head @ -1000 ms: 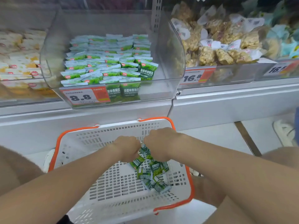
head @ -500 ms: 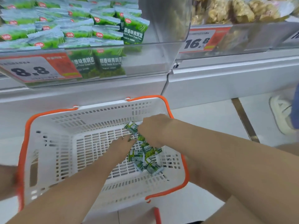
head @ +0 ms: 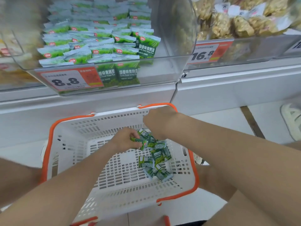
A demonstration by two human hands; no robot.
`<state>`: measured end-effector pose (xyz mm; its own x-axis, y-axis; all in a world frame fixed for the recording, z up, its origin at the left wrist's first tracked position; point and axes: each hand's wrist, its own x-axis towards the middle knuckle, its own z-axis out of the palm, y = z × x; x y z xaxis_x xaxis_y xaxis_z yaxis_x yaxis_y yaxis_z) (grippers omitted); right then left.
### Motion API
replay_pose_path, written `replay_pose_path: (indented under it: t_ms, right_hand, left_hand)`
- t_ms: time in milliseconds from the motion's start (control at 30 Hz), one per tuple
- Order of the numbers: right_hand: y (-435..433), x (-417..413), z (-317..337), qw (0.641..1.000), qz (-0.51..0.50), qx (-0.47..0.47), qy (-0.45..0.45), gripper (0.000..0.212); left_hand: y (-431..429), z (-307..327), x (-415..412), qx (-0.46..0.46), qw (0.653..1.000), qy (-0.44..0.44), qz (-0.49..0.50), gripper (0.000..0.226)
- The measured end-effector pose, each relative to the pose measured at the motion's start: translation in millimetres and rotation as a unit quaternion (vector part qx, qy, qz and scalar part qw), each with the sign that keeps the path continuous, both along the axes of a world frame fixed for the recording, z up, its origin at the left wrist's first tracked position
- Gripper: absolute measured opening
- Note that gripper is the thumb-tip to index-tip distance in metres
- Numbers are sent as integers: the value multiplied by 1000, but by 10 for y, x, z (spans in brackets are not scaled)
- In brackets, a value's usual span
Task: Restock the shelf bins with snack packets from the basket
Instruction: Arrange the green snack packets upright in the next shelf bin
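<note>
A white basket with an orange rim (head: 68, 137) stands on the floor below the shelf. Several small green pea packets (head: 156, 162) lie in its right half. My left hand (head: 125, 139) grips green packets (head: 138, 141) at the top of that pile. My right hand (head: 158, 121) is curled over more packets just right of it; its fingers are hidden behind the wrist. Above, a clear shelf bin (head: 171, 74) with an 8.8 price tag holds rows of the same green packets (head: 101, 38).
The neighbouring bin (head: 260, 49) on the right, tagged 16.8, is filled with bags of yellow snacks. Another bin sits at the far left. A white shoe (head: 293, 118) is on the floor at the right edge. The grey shelf base runs behind the basket.
My left hand has closed around green packets from the pile. My right hand has lifted slightly toward the basket's far rim. The view has tilted up a little, showing more of the bin.
</note>
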<state>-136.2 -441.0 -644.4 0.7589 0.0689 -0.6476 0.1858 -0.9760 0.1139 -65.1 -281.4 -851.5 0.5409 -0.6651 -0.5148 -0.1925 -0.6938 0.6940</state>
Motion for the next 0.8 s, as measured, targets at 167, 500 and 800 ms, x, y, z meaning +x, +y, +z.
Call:
replay_pose_path:
  t_ms: [167,500,800]
  right_hand:
    - [-123,66,402,996,-62,47,-34,23]
    - [-302,-7,1113,905,-246,331,-107,30]
    - [-347,-12,1400,843,-286,415,-187,9]
  left_hand:
    - [-80,1000,182,-102,993,-33,51,30]
    - [-37,2374,-9,-269,959,-39,80,23]
    - [-17,2870,-66,-282,950,-58,120,49]
